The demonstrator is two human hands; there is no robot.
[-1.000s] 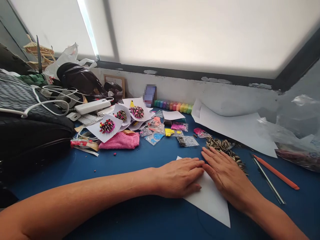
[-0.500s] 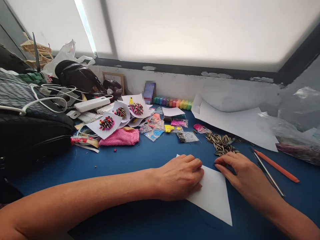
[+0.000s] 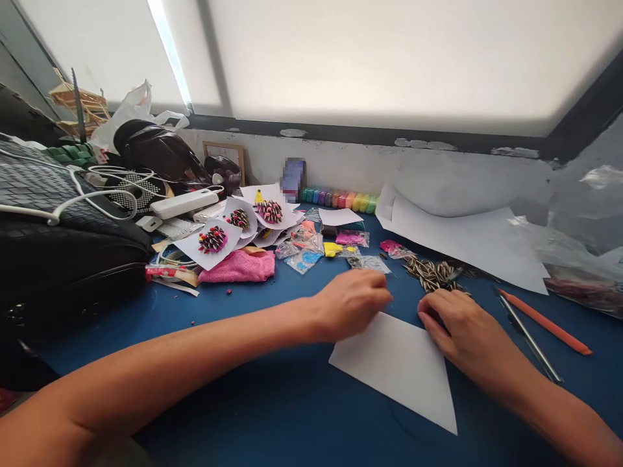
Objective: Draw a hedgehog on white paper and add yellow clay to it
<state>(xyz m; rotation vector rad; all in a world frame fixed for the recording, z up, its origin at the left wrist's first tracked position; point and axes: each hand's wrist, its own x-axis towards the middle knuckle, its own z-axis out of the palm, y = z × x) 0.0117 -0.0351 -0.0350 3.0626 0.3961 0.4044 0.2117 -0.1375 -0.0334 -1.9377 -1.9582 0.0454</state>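
A blank white sheet of paper [image 3: 396,373] lies slanted on the blue tabletop between my hands. My left hand [image 3: 354,303] is over the sheet's far left corner, its fingers curled in and slightly blurred; anything inside them is hidden. Thumb and forefinger of my right hand [image 3: 460,327] come together beside the sheet's far right corner; whatever is pinched there is too small to make out. Just beyond that hand is a pile of striped sunflower seeds [image 3: 431,274]. A small clear bag with dark contents [image 3: 372,263] lies past my left hand.
Bags of yellow clay [image 3: 333,249] and blue clay [image 3: 306,259] lie farther back. Papers bearing seed-covered clay figures [image 3: 213,240] rest behind a pink towel [image 3: 238,267]. An orange tool [image 3: 545,322] and a silver pen-like stick [image 3: 530,340] are at right, a black bag [image 3: 73,259] at left.
My left hand has lifted away from the middle of the sheet toward its far edge, uncovering the left corner. My right hand stays nearly in place. The view has shifted slightly.
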